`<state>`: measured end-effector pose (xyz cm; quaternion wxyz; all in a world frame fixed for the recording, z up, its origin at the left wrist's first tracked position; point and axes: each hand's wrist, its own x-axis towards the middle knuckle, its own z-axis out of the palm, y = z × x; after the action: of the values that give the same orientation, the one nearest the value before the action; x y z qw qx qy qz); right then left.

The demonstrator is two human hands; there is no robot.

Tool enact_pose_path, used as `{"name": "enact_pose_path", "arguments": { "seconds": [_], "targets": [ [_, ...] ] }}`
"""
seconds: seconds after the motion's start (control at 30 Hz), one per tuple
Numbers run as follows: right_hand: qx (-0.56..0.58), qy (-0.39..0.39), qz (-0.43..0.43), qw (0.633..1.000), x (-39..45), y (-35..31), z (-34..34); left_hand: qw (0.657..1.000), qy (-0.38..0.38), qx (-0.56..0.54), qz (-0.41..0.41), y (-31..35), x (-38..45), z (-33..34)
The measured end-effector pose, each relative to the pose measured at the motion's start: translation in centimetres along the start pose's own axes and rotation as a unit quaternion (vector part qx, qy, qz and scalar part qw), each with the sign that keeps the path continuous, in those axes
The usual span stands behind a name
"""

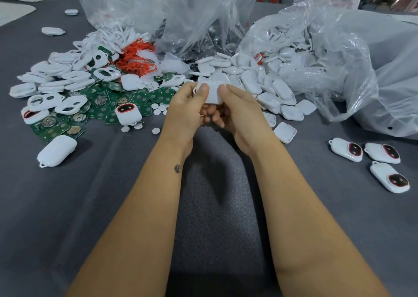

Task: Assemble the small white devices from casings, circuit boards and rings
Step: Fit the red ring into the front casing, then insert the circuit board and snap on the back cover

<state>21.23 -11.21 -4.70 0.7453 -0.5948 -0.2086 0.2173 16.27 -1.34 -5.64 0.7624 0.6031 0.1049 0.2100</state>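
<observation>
A small white device [212, 93] is held above the grey table between both hands, its plain back facing up. My left hand [187, 111] grips its left side, thumb pressed on top. My right hand [237, 111] grips its right side, thumb on the top edge and fingers curled underneath. Green circuit boards [99, 108] lie in a heap to the left, among white front casings with openings [70, 104]. Red rings [135, 59] are piled behind them. White back casings [251, 81] spill from a bag on the right.
Three assembled devices [371, 161] lie at the right on the grey table [67, 206]. Another assembled one [127, 114] stands on the boards, and a closed white one [56, 150] lies at the left. Clear plastic bags [339, 59] crowd the back and right. Small white discs [156, 130] are scattered near my left hand.
</observation>
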Motion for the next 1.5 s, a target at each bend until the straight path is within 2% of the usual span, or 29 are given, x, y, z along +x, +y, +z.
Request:
{"name": "enact_pose_path", "arguments": {
  "seconds": [0.13, 0.23, 0.5, 0.7, 0.8, 0.93, 1.07, 1.17, 1.3, 1.5],
  "targets": [
    [-0.040, -0.024, -0.071, 0.996, -0.2, -0.1, 0.3, 0.994, -0.009, -0.109, -0.026, 0.6, 0.1, -0.5],
    [-0.021, -0.040, -0.102, 0.994, -0.4, -0.3, 0.4, 0.980, -0.035, -0.188, -0.055, 0.8, 0.3, -0.8],
    [0.025, -0.030, -0.101, 0.994, -0.8, -0.8, 0.7, 0.975, -0.068, -0.191, -0.088, 0.6, 0.4, -0.8],
    [-0.011, -0.004, -0.108, 0.994, -0.8, -0.9, 0.5, 0.976, -0.067, -0.194, -0.071, 0.5, 0.3, -0.9],
    [-0.026, 0.035, -0.100, 0.994, -0.6, -0.8, 0.5, 0.984, -0.056, -0.164, -0.049, 0.5, 0.2, -0.9],
    [-0.040, 0.084, -0.084, 0.992, -0.5, -0.7, 0.3, 0.997, -0.027, -0.072, -0.014, 0.5, -0.1, -0.3],
    [-0.087, 0.090, -0.074, 0.989, -0.5, -0.4, 0.4, 0.999, 0.000, 0.016, 0.031, 0.5, -0.3, 0.0],
    [-0.094, 0.080, -0.084, 0.989, -0.5, -0.3, 0.1, 0.994, -0.010, 0.076, 0.076, 0.3, -0.6, 0.1],
    [-0.036, 0.108, -0.079, 0.990, -0.5, -0.2, 0.1, 0.991, -0.028, 0.085, 0.097, 0.3, -0.8, 0.3],
    [-0.053, 0.149, -0.092, 0.983, -0.3, 0.1, 0.1, 0.990, -0.024, 0.098, 0.102, 0.0, -0.5, 0.6]
  ]
}}
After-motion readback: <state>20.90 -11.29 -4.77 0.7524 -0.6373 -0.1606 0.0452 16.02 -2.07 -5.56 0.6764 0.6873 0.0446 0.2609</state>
